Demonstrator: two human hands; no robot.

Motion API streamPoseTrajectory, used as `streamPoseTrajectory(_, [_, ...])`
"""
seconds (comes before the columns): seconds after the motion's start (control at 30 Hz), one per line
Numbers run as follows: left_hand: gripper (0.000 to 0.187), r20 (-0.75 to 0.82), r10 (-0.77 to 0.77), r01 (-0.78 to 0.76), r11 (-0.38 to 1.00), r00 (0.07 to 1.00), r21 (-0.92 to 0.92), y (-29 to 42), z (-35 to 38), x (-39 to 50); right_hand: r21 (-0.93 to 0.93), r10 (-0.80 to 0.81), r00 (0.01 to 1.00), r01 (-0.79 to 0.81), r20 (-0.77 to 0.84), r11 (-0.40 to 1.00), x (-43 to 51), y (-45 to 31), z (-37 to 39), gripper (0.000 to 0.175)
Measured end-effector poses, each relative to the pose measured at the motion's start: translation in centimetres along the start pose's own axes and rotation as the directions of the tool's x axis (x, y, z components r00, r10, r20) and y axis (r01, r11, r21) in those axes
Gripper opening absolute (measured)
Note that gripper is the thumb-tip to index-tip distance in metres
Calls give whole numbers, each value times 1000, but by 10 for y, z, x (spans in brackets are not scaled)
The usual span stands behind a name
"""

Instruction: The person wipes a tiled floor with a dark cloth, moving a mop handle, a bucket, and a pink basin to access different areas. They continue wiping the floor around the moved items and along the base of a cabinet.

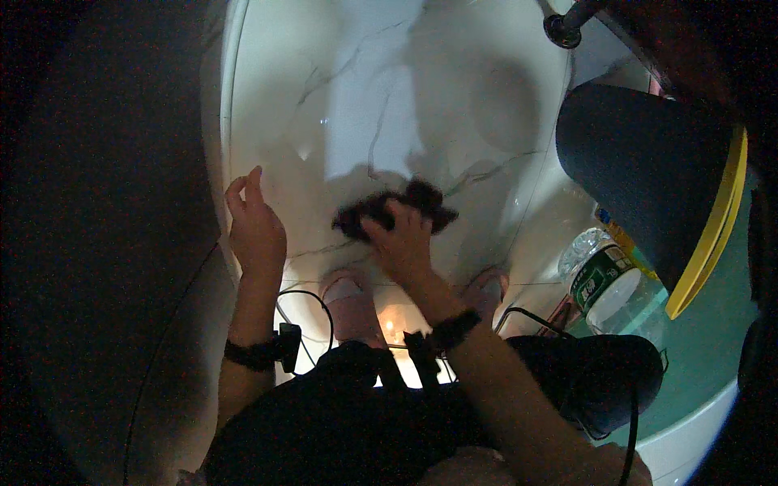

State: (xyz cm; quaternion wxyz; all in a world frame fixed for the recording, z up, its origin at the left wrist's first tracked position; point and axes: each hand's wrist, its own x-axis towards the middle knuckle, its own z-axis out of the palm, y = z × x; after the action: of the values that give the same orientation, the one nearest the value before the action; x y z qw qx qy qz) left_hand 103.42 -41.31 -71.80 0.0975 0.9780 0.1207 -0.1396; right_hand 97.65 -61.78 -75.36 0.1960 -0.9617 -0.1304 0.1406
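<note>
My right hand (404,240) grips a dark, crumpled cloth (425,197) and presses it on the marbled tile floor (377,121), in front of my feet; hand and cloth are slightly blurred. To the left, my left hand (256,225) is raised near the white strip along the floor's left side, with its fingers partly curled and nothing held. Each wrist wears a dark band with a small device on it. My feet, in sandals or slippers, rest on the floor just below the cloth.
At right lies a clear plastic bottle with a green label (602,276), beside a dark padded seat (638,164) and a curved yellow edge (711,237). A dark round-footed post (562,30) stands at top right. Thin black cables run near my feet and along the left.
</note>
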Motion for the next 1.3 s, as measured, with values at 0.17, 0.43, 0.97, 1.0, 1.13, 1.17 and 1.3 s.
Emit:
streamPoseTrajectory(0.17, [45, -69, 14, -15, 1000, 998, -16, 2, 10, -7, 226, 94, 957, -159, 273, 961, -52, 10, -19, 26])
streamPoseTrajectory(0.43, [37, 48, -67, 75, 975, 997, -207, -1, 23, -35, 669, 123, 992, -91, -2, 738, 101, 87, -141, 20])
streamPoseTrajectory(0.97, [31, -112, 0, -18, 986, 994, -163, -21, 31, -45, -347, 130, 950, -227, -283, 910, 104, 144, -50, 46])
streamPoseTrajectory(1.0, [30, -87, -43, 23, 976, 995, -217, -20, 32, -44, -281, 168, 952, -240, -257, 929, 74, 126, -40, 48])
streamPoseTrajectory(1.13, [29, -92, -60, 30, 956, 994, -292, -13, 33, -40, -204, 264, 963, -270, -55, 941, -34, 62, -10, 46])
streamPoseTrajectory(1.17, [29, -110, -43, 6, 948, 993, -317, -10, 34, -40, -234, 310, 949, -290, 52, 928, -57, 49, -9, 45])
streamPoseTrajectory(1.3, [28, -98, -32, -9, 921, 995, -388, -1, 32, -39, 195, 476, 841, -527, 256, 827, -88, 28, -19, 41])
